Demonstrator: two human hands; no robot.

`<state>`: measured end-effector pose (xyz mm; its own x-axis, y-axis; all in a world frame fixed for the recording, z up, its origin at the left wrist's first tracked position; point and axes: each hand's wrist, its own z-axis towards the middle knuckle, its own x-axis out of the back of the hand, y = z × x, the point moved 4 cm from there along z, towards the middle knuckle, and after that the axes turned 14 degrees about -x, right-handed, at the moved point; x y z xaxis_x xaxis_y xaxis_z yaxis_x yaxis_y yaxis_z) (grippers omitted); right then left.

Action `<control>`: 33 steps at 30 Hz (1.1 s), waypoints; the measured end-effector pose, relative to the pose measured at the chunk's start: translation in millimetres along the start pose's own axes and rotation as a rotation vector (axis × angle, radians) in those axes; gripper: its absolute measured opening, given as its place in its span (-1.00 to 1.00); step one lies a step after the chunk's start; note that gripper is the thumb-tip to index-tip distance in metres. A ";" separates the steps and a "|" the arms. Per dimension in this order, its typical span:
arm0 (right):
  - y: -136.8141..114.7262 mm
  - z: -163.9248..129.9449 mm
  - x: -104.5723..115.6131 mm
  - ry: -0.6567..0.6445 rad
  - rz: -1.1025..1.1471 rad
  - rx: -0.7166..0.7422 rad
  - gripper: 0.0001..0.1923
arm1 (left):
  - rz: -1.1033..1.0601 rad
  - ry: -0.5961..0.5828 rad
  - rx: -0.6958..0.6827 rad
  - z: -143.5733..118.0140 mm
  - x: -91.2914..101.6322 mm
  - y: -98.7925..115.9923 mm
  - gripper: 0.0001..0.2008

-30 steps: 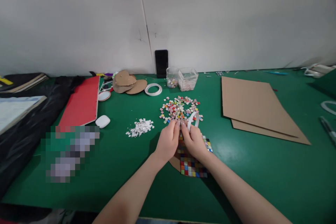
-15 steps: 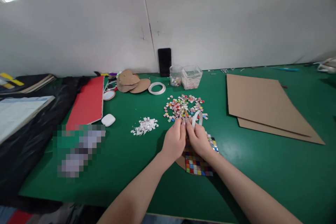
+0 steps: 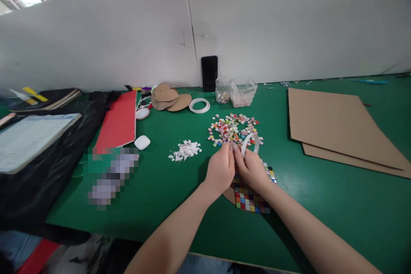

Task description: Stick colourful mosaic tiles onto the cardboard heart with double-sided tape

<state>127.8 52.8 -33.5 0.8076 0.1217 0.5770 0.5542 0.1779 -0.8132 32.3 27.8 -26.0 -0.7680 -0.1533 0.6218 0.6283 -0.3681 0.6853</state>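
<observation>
Left hand: the left hand (image 3: 221, 169) is closed, its fingertips pressed against those of the other hand; what they pinch is too small to tell.
Right hand: the right hand (image 3: 251, 168) is closed too, with a tape roll (image 3: 249, 143) standing upright in its grip at its 12 o'clock.
Under the hands: a mosaic piece (image 3: 248, 195) of coloured squares on brown card lies flat on the green table (image 3: 321, 205), partly hidden by both hands.
Loose tiles: the coloured tiles (image 3: 233, 129) lie in a heap just at 12 o'clock from the fingertips.
White scraps: a small pile of white scraps (image 3: 185, 150) sits at 10 o'clock from the left hand, apart from it.
Farther out: two clear containers (image 3: 238, 91) and a black phone (image 3: 209, 73) stand at 12 o'clock by the partition.
Right side: cardboard sheets (image 3: 340, 126) lie at 2 o'clock, well apart.
</observation>
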 end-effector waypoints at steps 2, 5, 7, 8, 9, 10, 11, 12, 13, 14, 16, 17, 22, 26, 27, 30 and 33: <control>-0.9 0.3 0.9 0.009 -0.011 0.015 -0.69 | -0.023 0.003 -0.003 0.2 -0.3 -0.2 -0.76; -1.3 0.9 2.1 0.027 -0.013 0.006 -0.68 | -0.087 0.006 0.015 0.6 -0.5 -0.7 -0.76; -0.2 1.3 2.8 0.045 0.004 -0.016 -0.68 | -0.144 0.014 0.034 0.7 -0.8 -0.7 -0.76; 0.7 1.5 3.2 0.054 0.019 -0.032 -0.68 | -0.174 0.021 0.042 0.7 -0.8 -0.5 -0.76; 1.7 1.7 3.5 0.058 0.038 -0.051 -0.68 | -0.202 0.028 0.046 0.6 -1.0 0.0 -0.76; 2.6 1.9 3.6 0.058 0.060 -0.071 -0.69 | -0.224 0.033 0.048 0.5 -1.1 0.7 -0.76; 3.3 2.0 3.6 0.053 0.083 -0.090 -0.69 | -0.240 0.033 0.049 0.5 -1.5 1.5 -0.76; 3.7 2.2 3.4 0.043 0.110 -0.108 -0.68 | -0.253 0.032 0.050 0.4 -1.9 2.3 -0.76; 3.8 2.3 3.2 0.030 0.140 -0.123 -0.68 | -0.263 0.028 0.052 0.4 -2.5 3.0 -0.76; 3.7 2.4 3.0 0.015 0.175 -0.137 -0.67 | -0.273 0.027 0.060 0.4 -3.2 3.2 -0.75; 3.3 2.5 2.7 -0.007 0.240 -0.159 -0.68 | -0.297 0.037 0.088 0.4 -4.4 2.5 -0.74; 3.1 2.5 2.9 -0.009 0.258 -0.165 -0.68 | -0.307 0.046 0.101 0.4 -4.8 1.8 -0.75; 1.0 0.8 4.5 0.020 0.170 -0.106 -0.69 | -0.231 0.025 0.081 -0.4 -6.3 1.0 -0.78; -1.5 -0.9 5.8 0.044 0.119 -0.046 -0.70 | -0.131 0.019 0.040 -1.7 -6.1 2.0 -0.82; -2.2 -1.0 6.1 0.051 0.106 -0.035 -0.71 | -0.112 0.021 0.032 -1.7 -6.2 1.9 -0.82; -3.6 -0.4 6.3 0.060 0.070 -0.016 -0.71 | -0.081 0.030 0.011 -0.6 -6.2 1.1 -0.81; -3.3 0.4 6.3 0.061 0.051 -0.017 -0.71 | -0.087 0.045 0.010 0.2 -5.6 -0.4 -0.79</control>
<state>131.0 53.3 -27.2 0.8452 0.0700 0.5298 0.5153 0.1561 -0.8427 36.3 29.0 -29.7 -0.8245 -0.1624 0.5421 0.5599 -0.3727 0.7399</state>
